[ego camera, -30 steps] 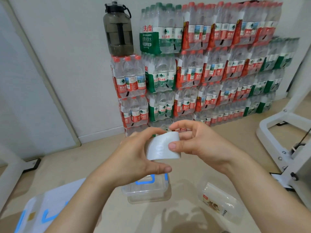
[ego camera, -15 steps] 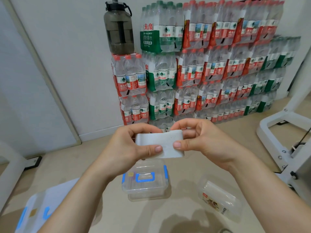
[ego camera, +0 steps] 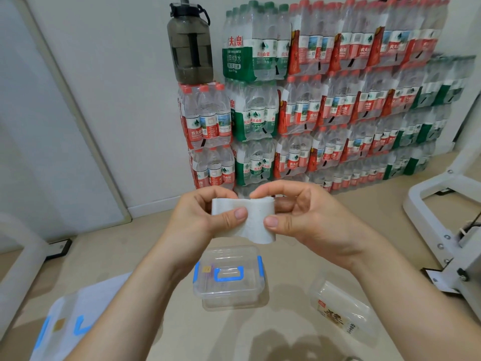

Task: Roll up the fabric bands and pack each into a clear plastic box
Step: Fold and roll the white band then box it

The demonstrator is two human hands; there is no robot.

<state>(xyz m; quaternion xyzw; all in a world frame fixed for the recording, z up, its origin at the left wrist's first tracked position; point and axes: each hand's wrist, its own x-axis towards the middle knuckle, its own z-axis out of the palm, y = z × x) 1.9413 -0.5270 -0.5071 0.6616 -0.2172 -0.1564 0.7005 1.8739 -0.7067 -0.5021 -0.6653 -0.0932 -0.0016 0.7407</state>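
Between your two hands, held up in front of you, a white fabric band [ego camera: 250,222] is spread flat with its face toward you. Your left hand [ego camera: 197,220] pinches its left end, with the thumb on the near face and the fingers curled behind. Your right hand [ego camera: 307,220] pinches the right part the same way, thumb pressed on the front and index finger arched over the top edge. Below your right thumb the band's lower corner hangs free.

Beneath your hands, and well apart from them, a clear plastic box [ego camera: 231,295] with blue clips and a blue handle sits on the floor [ego camera: 145,251]. Under your right forearm a smaller clear container [ego camera: 343,311] with a printed label lies at an angle. Under your left forearm a flat clear piece with blue marks [ego camera: 65,321] is partly hidden by the arm.

Beyond your fingertips, packs of water bottles [ego camera: 325,100] are stacked against the wall, with a dark jug [ego camera: 191,48] on top of the leftmost stack. Out past your right hand stands a white metal frame [ego camera: 442,217].
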